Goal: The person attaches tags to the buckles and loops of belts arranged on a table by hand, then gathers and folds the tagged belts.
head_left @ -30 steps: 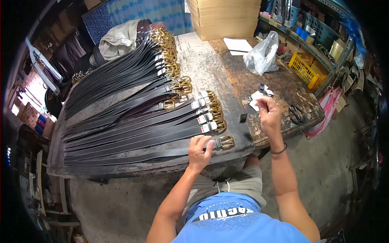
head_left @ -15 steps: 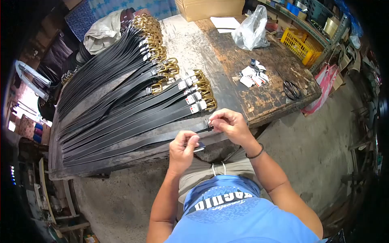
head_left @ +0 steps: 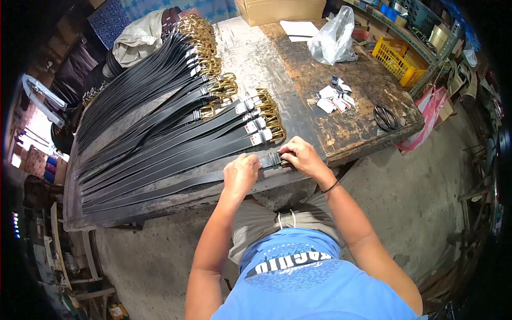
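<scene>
A black belt [head_left: 200, 181] lies along the table's near edge, its buckle end between my two hands. My left hand [head_left: 241, 175] is closed on the strap, a short way left of the dark loop [head_left: 274, 159]. With thumb and fingers pinched, my right hand [head_left: 303, 156] grips the buckle end, and the fingers hide most of the buckle. Just beyond, several black belts [head_left: 176, 154] lie side by side, with white tags [head_left: 261, 137] near their brass-coloured buckles [head_left: 277, 130]. A larger row of belts [head_left: 144, 88] fans out farther back.
Loose tags [head_left: 335, 98] lie piled on the worn wooden table [head_left: 298, 58], with black scissors [head_left: 385, 118] near its right corner. A clear plastic bag [head_left: 333, 40], white paper [head_left: 298, 30] and a cardboard box [head_left: 280, 10] stand toward the back. A yellow crate [head_left: 399, 60] is beyond the right edge.
My left hand has moved up and slightly right onto the strap; the dark tag seen under it before is no longer plainly visible. My right hand has turned slightly and lowered onto the buckle end.
</scene>
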### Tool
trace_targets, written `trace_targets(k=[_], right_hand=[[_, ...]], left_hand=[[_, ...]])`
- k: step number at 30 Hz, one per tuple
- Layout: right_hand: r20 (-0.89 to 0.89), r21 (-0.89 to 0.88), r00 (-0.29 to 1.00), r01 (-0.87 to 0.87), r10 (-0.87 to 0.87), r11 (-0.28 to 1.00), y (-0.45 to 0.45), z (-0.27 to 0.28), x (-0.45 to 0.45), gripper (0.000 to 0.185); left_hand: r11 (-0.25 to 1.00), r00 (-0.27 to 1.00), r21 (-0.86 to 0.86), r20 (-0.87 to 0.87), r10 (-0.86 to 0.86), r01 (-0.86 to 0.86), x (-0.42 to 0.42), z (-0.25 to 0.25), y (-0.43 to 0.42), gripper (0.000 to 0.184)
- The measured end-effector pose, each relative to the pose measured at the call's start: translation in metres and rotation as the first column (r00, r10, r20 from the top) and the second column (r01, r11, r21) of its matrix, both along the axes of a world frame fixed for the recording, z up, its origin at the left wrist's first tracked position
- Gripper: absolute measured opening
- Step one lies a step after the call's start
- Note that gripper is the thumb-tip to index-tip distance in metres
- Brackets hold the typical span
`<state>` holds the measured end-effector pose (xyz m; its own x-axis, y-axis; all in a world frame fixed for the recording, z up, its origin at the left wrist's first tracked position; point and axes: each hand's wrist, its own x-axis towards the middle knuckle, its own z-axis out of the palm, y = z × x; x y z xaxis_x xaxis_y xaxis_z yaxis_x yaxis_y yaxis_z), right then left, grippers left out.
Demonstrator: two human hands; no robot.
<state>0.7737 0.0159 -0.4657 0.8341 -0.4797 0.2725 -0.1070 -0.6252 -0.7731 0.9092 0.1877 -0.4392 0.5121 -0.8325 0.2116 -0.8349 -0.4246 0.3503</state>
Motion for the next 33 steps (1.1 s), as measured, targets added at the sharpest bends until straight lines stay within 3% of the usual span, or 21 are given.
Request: trace_targets(k=[8, 10, 12, 13, 14, 16, 18, 20, 23, 29, 33], right_hand=[[0.077, -0.194, 0.997, -0.004, 0.019, 0.981, -0.006, -0.014, 0.004, 0.012], [0.177, -0.242, 0.984, 0.013, 0.031, 0.970, -0.004, -0.019, 0.006, 0.011], [0.257, -0.406, 0.964, 0.042, 0.070, 0.913, -0.007, -0.032, 0.012, 0.019], [0.240, -0.439, 0.969, 0.060, 0.053, 0.897, -0.004, -0.035, 0.013, 0.018], [0.221, -0.462, 0.974, 0.062, 0.047, 0.885, -0.003, -0.036, 0.012, 0.018], [0.151, -0.060, 0.984, 0.106, -0.096, 0.993, 0.010, -0.019, 0.006, 0.019], [0.190, -0.033, 0.981, 0.045, -0.038, 0.998, 0.012, -0.009, 0.003, 0.019], [0.250, -0.022, 0.968, 0.023, -0.017, 1.000, 0.013, -0.004, 0.006, 0.021], [0.314, 0.073, 0.949, -0.049, 0.023, 0.996, 0.021, 0.002, 0.012, 0.020], [0.208, 0.296, 0.978, -0.065, 0.002, 0.953, 0.031, 0.003, 0.021, 0.019], [0.261, 0.207, 0.962, -0.137, 0.081, 0.969, 0.027, -0.006, 0.024, 0.018]], left_hand=[[0.990, 0.995, -0.108, 0.048, -0.089, 0.093, 0.000, -0.013, -0.016, 0.012], [0.989, 0.990, -0.099, -0.081, -0.116, 0.108, 0.006, -0.023, -0.015, 0.016], [0.986, 0.902, -0.164, -0.423, -0.088, 0.020, 0.003, -0.010, -0.012, 0.016], [0.969, 0.787, -0.245, -0.605, -0.124, -0.036, -0.007, 0.004, -0.010, 0.017], [0.952, 0.780, -0.307, -0.594, -0.196, 0.005, 0.000, -0.008, -0.008, 0.018], [0.931, 0.793, -0.361, -0.550, -0.263, 0.059, -0.004, -0.002, -0.003, 0.016], [0.962, 0.675, -0.274, -0.708, -0.207, 0.007, -0.017, 0.023, 0.000, 0.015], [0.922, 0.631, -0.387, -0.709, -0.315, 0.026, -0.009, 0.005, -0.001, 0.020], [0.901, 0.663, -0.434, -0.673, -0.329, 0.007, -0.005, -0.008, -0.003, 0.022], [0.884, 0.697, -0.468, -0.642, -0.320, -0.025, 0.004, -0.030, -0.003, 0.010], [0.894, 0.594, -0.441, -0.740, -0.315, -0.075, 0.003, -0.025, -0.004, 0.005]])
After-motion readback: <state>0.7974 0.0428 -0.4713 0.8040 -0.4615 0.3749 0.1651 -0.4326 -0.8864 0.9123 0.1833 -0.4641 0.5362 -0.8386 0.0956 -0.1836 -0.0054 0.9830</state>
